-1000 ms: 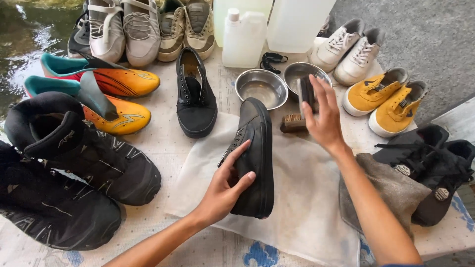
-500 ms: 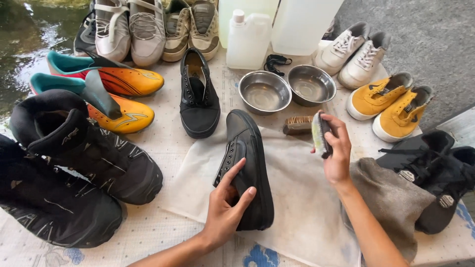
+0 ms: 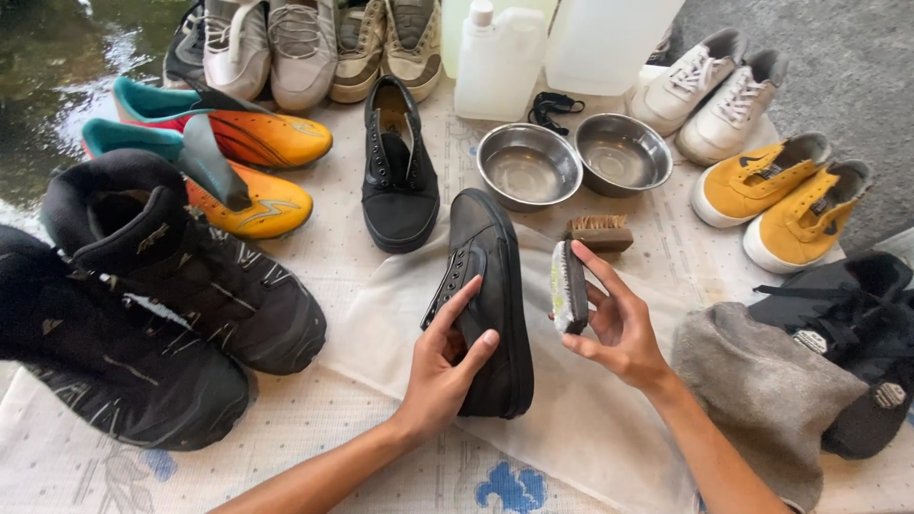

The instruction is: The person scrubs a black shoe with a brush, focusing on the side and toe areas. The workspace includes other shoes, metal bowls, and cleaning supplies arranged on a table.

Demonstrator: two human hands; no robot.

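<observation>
The left hand (image 3: pixel 446 366) closes its grip on a black sneaker (image 3: pixel 487 300) tipped on its side on a white cloth (image 3: pixel 581 419). The right hand (image 3: pixel 619 328) holds a brush (image 3: pixel 568 287) just beside the sneaker, near two steel bowls (image 3: pixel 529 164).

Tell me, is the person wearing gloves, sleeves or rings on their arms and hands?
No. Both arms are bare as far as the picture shows, with no sleeves in sight. The left hand and the right hand have no gloves, and I see no rings, watch or bracelet. The arms are slim, the fingers long, with short, plain nails.
</observation>
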